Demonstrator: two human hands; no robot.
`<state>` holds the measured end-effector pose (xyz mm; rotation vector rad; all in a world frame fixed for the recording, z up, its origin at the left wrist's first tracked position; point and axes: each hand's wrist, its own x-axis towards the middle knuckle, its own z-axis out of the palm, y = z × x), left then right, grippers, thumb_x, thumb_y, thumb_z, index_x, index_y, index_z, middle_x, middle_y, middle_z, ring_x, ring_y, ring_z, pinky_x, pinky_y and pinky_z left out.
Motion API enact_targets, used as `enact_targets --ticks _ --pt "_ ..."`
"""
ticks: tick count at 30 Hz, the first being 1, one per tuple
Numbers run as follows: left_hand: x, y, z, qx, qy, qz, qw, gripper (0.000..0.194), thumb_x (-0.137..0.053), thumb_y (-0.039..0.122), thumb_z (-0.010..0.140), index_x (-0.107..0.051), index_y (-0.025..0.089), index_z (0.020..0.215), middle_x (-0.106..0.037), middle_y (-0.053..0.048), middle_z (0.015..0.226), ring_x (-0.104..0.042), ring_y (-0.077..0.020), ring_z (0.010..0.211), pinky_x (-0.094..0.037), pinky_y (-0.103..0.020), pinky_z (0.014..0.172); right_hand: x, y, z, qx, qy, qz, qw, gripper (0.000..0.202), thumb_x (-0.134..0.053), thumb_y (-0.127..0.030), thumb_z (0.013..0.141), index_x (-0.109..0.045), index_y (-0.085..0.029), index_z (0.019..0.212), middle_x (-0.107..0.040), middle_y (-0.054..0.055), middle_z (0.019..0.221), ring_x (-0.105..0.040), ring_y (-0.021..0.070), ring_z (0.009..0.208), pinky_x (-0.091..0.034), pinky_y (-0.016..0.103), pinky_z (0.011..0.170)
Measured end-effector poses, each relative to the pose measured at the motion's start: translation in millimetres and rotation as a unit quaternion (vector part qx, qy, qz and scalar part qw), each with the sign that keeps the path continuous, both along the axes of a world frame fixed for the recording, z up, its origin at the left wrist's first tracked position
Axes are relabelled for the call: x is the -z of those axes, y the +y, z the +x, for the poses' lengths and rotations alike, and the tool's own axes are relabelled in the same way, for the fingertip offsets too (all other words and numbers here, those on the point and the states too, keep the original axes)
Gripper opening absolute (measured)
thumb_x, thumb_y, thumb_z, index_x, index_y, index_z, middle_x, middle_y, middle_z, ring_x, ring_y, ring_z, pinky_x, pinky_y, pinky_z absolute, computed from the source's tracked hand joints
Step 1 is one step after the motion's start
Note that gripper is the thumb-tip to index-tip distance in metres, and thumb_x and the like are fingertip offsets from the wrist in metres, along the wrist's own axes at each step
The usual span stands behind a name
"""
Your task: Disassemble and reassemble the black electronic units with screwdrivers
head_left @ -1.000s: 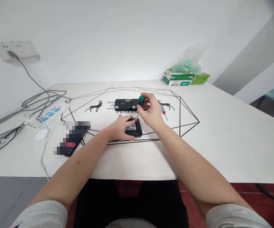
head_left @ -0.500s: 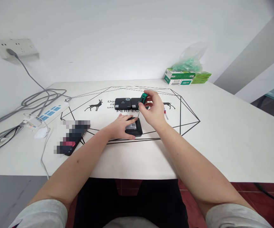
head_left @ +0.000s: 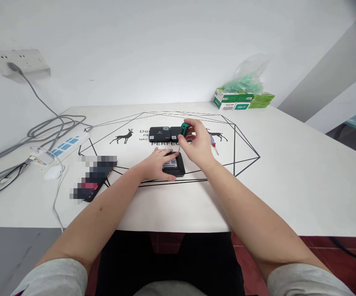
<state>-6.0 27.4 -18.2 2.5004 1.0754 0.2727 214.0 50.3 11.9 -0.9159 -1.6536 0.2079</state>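
A white table [head_left: 289, 193] meets a pale wall [head_left: 135, 53]. The right hand [head_left: 198, 144] pinches a green-and-black screwdriver [head_left: 183, 129], which slants down to a black box [head_left: 176, 165] just below the grip. Left of that grip, the left hand [head_left: 157, 165] lies spread across the box; two more boxes [head_left: 159, 135] sit beyond.

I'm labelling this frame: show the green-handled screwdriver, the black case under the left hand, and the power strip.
Green-handled screwdriver [head_left: 183, 129], head view: handle.
Black case [head_left: 174, 163], head view: label.
Power strip [head_left: 65, 147], head view: top face.
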Motion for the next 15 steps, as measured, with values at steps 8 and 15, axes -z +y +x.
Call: enact_targets --ticks 8,15 --pt "-0.7 0.6 0.3 0.013 -0.001 0.004 1.0 0.105 -0.079 0.073 0.089 -0.039 0.028 0.176 -0.034 -0.016 0.181 -0.033 -0.0457 0.164 -0.007 -0.07 0.136 -0.8 -1.7 -0.6 0.002 -0.017 0.02 1.0 0.047 -0.067 -0.022 0.085 -0.06 -0.027 0.132 -0.072 0.008 0.119 -0.071 0.0239 0.094 -0.069 0.043 0.071" --pt "1.2 1.6 -0.6 0.011 0.0 0.003 1.0 0.107 -0.078 0.076 0.089 -0.038 0.03 0.176 -0.034 -0.015 0.181 -0.031 -0.0457 0.164 -0.007 -0.07 0.136 -1.8 -2.5 -0.2 0.0 -0.009 0.012 1.0 0.047 -0.066 -0.023 0.086 -0.06 -0.028 0.132 -0.072 0.009 0.121 -0.071 0.0243 0.095 -0.07 0.044 0.072"
